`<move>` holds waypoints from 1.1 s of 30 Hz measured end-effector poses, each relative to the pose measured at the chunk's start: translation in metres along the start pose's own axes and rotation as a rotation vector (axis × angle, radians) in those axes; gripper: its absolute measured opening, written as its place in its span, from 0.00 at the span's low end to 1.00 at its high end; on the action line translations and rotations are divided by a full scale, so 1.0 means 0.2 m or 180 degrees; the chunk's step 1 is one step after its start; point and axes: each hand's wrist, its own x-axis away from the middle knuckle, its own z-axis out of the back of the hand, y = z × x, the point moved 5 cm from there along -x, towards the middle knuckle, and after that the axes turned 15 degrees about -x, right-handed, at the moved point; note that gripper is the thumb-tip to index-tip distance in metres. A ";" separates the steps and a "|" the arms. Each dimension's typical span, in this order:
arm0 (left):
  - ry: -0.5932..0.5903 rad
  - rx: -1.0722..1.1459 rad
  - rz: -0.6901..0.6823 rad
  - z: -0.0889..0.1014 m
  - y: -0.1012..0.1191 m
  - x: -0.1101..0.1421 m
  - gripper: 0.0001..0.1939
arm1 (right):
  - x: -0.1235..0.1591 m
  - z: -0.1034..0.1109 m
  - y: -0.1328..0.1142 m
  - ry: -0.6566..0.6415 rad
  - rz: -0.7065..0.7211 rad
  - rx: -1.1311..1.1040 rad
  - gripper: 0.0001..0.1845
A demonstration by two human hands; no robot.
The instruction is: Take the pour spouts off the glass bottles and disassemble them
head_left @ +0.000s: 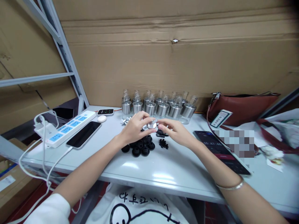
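My left hand [136,127] grips a small round silvery metal piece [151,124] between thumb and fingers. From the other side my right hand [175,131] pinches at its edge, fingertips closed together. Below my left hand lies a pile of black round stepped caps [141,146]. Small black parts [163,143] lie to the right of the pile, with more black pieces [161,133] just under my right fingers. Behind my hands, glass bottles with silver metal bands [163,109] stand in two rows. Some shiny small metal parts [126,120] are partly hidden by my left hand.
On the left are a white power strip [70,127], a phone [84,134] on a cable and a small black device [105,112]. A large phone showing a timer [221,152] and a brown bag [243,109] lie at right. Cardboard [173,65] walls the back.
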 end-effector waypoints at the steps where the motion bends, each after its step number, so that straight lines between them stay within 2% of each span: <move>1: 0.0001 0.0105 0.0011 -0.01 0.00 0.00 0.16 | 0.00 0.00 -0.01 0.0082 0.0005 -0.0249 0.21; 5: 0.0031 0.0288 -0.0162 -0.04 0.04 0.02 0.14 | 0.01 -0.05 -0.01 0.0060 -0.0156 -0.1265 0.24; 10: 0.0069 -0.0083 -0.0446 -0.04 0.05 0.03 0.13 | 0.01 -0.11 0.02 -0.0032 -0.0348 -0.2072 0.24; 15: -0.0021 -0.0757 -0.0395 -0.04 0.03 0.02 0.20 | 0.01 -0.16 0.03 0.0066 -0.0571 -0.2068 0.26; 19: -0.0016 -0.0772 -0.0370 -0.05 0.04 0.02 0.20 | 0.01 -0.14 0.01 0.0286 -0.0421 -0.1656 0.29; 22: 0.0087 -0.0739 -0.0516 -0.04 0.06 0.02 0.22 | 0.01 -0.13 0.01 0.0455 -0.0515 -0.1608 0.30; 25: 0.0177 -0.0762 -0.0628 -0.03 0.06 0.02 0.22 | 0.02 -0.13 0.02 0.0498 -0.0696 -0.2020 0.30; 33: 0.0052 -0.0964 -0.0681 -0.04 0.04 0.01 0.22 | 0.04 -0.17 0.03 0.0366 -0.1069 -0.2987 0.26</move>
